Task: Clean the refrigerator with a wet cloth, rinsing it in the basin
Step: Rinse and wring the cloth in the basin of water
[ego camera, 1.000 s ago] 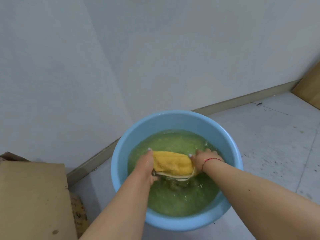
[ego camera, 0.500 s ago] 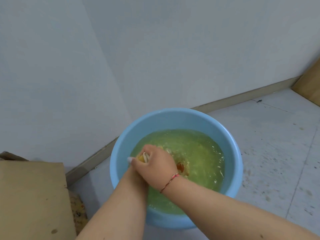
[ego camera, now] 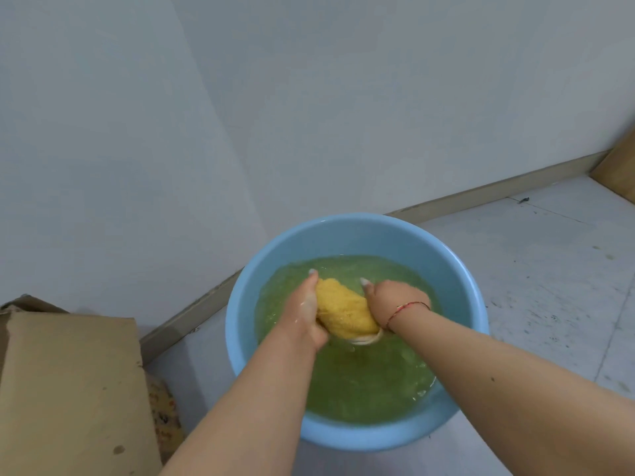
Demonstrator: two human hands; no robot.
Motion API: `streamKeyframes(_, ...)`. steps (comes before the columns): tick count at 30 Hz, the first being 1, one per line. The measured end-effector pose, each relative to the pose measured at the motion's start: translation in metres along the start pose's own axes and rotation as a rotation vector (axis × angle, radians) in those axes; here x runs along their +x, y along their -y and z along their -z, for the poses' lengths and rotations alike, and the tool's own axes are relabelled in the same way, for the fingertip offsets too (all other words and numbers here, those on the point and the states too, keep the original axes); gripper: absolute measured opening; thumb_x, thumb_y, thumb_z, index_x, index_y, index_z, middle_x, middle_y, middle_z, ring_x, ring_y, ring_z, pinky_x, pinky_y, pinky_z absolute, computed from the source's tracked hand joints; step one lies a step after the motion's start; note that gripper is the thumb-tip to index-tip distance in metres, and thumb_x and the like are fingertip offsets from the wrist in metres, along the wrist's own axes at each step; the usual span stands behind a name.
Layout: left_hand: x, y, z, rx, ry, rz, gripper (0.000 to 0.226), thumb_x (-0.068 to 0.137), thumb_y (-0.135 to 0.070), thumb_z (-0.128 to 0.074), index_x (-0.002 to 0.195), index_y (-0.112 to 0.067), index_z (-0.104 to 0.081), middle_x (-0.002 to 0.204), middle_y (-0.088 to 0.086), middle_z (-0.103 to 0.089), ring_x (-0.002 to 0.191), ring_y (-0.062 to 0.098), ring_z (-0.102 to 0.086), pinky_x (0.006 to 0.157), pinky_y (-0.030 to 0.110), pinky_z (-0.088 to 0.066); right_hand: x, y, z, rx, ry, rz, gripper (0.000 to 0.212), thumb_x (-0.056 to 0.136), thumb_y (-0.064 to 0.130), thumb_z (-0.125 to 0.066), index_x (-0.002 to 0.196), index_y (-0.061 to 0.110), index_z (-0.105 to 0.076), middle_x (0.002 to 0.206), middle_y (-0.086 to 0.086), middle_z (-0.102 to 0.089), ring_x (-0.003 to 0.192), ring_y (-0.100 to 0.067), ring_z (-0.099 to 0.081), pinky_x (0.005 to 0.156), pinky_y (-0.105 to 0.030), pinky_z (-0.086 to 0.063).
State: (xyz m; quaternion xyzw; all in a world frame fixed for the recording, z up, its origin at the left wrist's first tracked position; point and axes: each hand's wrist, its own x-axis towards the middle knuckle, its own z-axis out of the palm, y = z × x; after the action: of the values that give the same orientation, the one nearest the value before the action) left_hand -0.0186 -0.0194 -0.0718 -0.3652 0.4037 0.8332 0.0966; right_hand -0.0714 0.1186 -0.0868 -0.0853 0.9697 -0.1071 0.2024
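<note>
floor [ego camera: 536,269]: pale tiles | on it: blue basin [ego camera: 343,235]; cardboard box [ego camera: 68,389]

Cardboard box [ego camera: 68,389]: brown, lower left, against the grey wall [ego camera: 309,97]. Patterned cloth or bag [ego camera: 163,410]: tucked just right of the box. Skirting board [ego camera: 481,194]: tan, along the wall's foot. Floor [ego camera: 549,269]: pale tiles, scuffed, right of the box. Wooden panel [ego camera: 618,173]: far right, well apart from the box.

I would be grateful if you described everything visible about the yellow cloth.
The yellow cloth looks like nubby terry fabric with a pale whitish edge at its lower end. Wet and bunched into a roll, it lies slanted over the greenish water in the blue basin, gripped by the left hand and right hand at opposite ends.
</note>
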Motion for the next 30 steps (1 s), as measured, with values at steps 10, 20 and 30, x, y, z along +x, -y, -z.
streamKeyframes(10,-0.004,-0.003,0.032,1.465,0.108,-0.485,0.097,0.068,-0.028,-0.084,0.148,-0.028,-0.030,0.147,0.001,-0.037,0.134,0.019,-0.039,0.105,0.028,-0.037,-0.023,0.013,0.029,-0.289,0.285,0.309,0.038,0.098,0.035,-0.043,0.122,0.009,-0.057,0.089,-0.004,-0.055,0.083,-0.022,-0.054,0.077,-0.032,-0.051)
streamKeyframes(20,-0.023,-0.019,0.008,0.663,0.137,-0.654,0.031,0.073,0.005,-0.071,0.096,-0.012,-0.060,0.074,-0.002,-0.064,0.061,0.011,-0.061,0.057,0.023,-0.050,-0.028,-0.010,0.117,0.661,-0.067,0.357,0.024,0.081,-0.003,-0.061,0.089,0.019,-0.063,0.066,0.003,-0.055,0.063,-0.011,-0.050,0.061,-0.023,-0.043)
streamKeyframes(30,-0.060,-0.044,-0.049,0.090,0.482,-0.424,0.022,0.059,0.004,-0.042,0.079,-0.002,-0.051,0.061,0.008,-0.053,0.061,0.022,-0.054,0.065,0.029,-0.050,-0.030,-0.002,0.039,1.073,0.280,0.654,0.086,0.067,0.028,-0.082,0.140,0.021,-0.037,0.123,0.010,-0.059,0.120,-0.007,-0.052,0.101,-0.031,-0.043)
